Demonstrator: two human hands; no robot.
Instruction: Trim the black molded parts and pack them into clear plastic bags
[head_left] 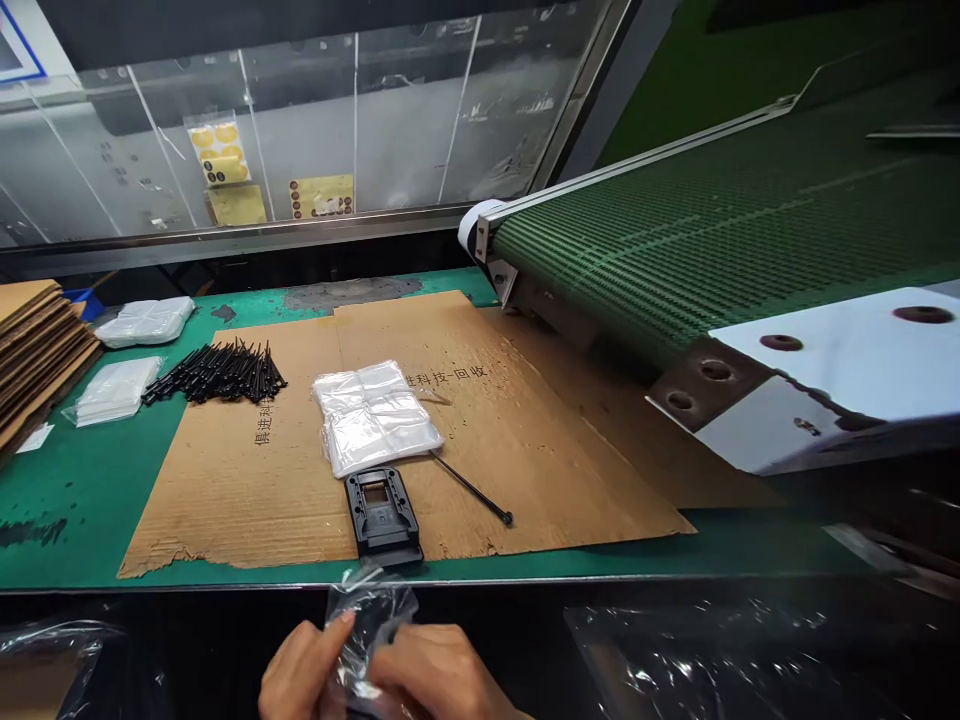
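Just below the table's front edge, my left hand (306, 668) and my right hand (435, 665) both grip a small clear plastic bag (373, 605). The fingers of both are closed on its film. Against the dark background I cannot tell whether the bag has anything in it. Directly above the hands, a black plastic bracket (384, 515) with a square opening lies at the edge of a cardboard sheet (540, 450). Behind it lies a stack of clear bags (379, 415). A single black rod (472, 488) with a knobbed end rests to the right of the stack.
A pile of black rods (217, 372) lies at left, beside two more bag stacks (118, 390). Cardboard pieces (41, 350) are stacked on the far left. A green conveyor belt (712, 220) rises on the right, its white end frame (840, 350) jutting over the table.
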